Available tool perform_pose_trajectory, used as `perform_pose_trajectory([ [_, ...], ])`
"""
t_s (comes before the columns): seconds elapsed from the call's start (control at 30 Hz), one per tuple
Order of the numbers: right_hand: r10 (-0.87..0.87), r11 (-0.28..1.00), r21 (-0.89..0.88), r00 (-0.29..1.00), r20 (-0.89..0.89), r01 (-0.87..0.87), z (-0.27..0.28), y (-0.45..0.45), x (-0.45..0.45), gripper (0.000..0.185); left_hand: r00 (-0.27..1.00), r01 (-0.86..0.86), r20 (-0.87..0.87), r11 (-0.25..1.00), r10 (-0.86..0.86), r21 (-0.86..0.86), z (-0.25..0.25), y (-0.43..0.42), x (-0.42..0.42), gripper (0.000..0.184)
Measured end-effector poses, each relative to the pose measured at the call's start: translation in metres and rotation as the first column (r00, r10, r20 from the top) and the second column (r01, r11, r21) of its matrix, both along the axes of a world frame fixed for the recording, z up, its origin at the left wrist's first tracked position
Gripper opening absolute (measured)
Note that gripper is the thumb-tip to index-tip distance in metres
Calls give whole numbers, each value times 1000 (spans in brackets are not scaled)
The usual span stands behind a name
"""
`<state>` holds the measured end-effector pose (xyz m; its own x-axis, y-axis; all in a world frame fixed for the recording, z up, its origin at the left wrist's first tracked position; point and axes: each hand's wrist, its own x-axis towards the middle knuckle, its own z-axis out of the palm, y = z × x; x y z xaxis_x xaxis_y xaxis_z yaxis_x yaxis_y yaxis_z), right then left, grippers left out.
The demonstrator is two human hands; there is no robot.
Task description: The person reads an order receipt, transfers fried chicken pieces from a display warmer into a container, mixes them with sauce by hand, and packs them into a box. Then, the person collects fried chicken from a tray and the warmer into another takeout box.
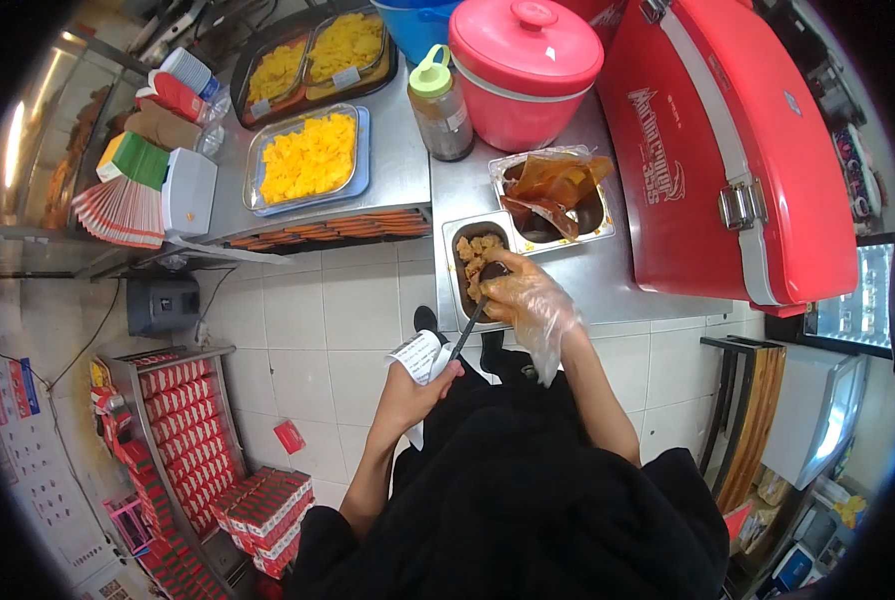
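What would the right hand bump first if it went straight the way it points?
The right hand would probably meet the brown food in the metal pan first. It might be touching already; the depth is unclear.

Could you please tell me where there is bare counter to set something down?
Bare steel shows between the yellow food and the green-capped bottle, and on the near side of the pan with the amber bag, by the red cooler. It is crowded around the pink bucket and at the brown food pan, where the right hand is.
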<state>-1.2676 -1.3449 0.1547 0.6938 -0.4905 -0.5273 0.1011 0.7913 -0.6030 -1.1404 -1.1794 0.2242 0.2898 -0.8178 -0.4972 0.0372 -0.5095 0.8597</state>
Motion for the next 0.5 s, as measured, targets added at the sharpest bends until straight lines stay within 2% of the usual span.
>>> perform_pose_trajectory([
  [0.1, 210, 978, 18, 978, -14, -210, -6, -18, 5, 42, 1000, -6, 16, 999, 7, -38, 2, 1, -1, 16],
  [0.13, 264, 952, -106, 944, -198, -289, -4, -22, 12, 32, 1000, 7, 31, 999, -6, -34, 2, 1, -1, 16],
  [0.2, 183, 780, -457, 854, -486, -427, 0, -23, 15, 25, 998, 34, 59, 999, -32, -27, 0, 2, -1, 16],
  [0.27, -21, 506, -657, 754, -657, -559, -1, -26, 14, 19, 996, 11, 89, 1000, -10, -11, -5, 5, -3, 16],
  [0.33, -55, 521, -705, 806, -589, -480, -13, -35, 10, 19, 985, 0, 174, 1000, 3, -16, -15, 8, -2, 16],
  [0.43, -163, 218, -844, 834, -527, -491, -18, -45, 6, 16, 907, 29, 421, 1000, -23, -8, -21, 11, -1, 17],
  [0.5, -278, -173, -754, 766, -579, -633, -1, -40, 16, 16, 774, 59, 628, 996, -84, 61, -16, 2, -1, 20],
])
